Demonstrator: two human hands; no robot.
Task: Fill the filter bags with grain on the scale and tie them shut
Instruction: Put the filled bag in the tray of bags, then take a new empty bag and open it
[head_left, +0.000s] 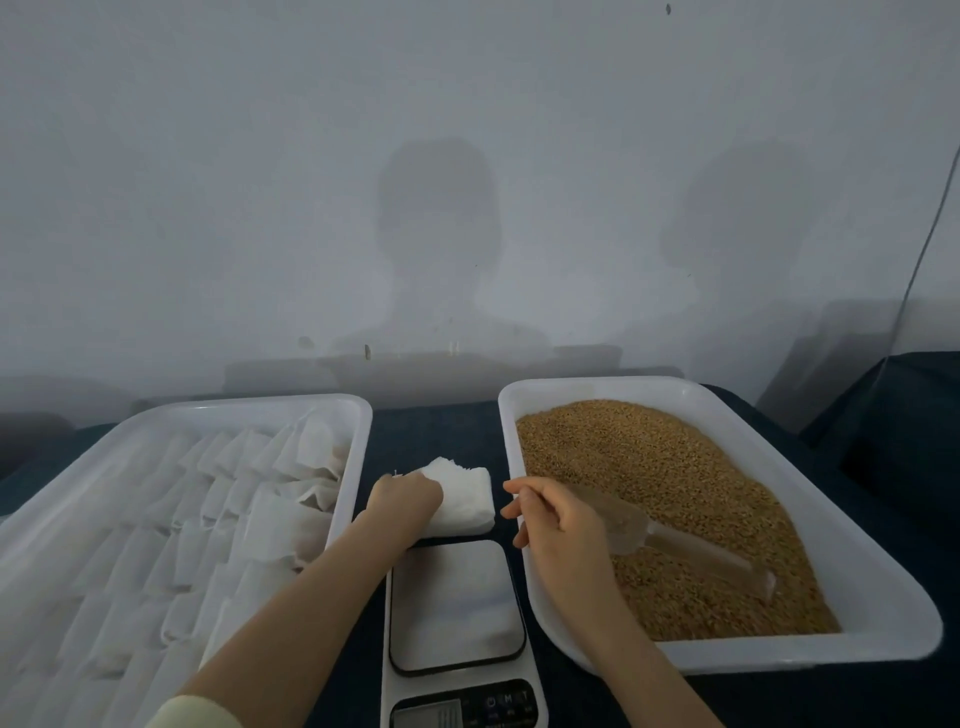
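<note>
Filter bags of white, crinkled paper (462, 499) sit in a small stack on the dark blue cloth-covered tabletop (436, 431), just beyond the white digital scale with its glossy square platform (457, 603). The left hand (405, 499) rests on them, its fingers hidden, so I cannot tell their grip. The right hand (556, 519) curls its fingers round a clear plastic scoop (675, 545) lying in golden-brown grain (649, 467) inside a white rectangular plastic tray (779, 654); a plain grey wall (467, 156) stands behind.

Bag tray (234, 403), grain tray (597, 385) flank scale (457, 597); above open.
</note>
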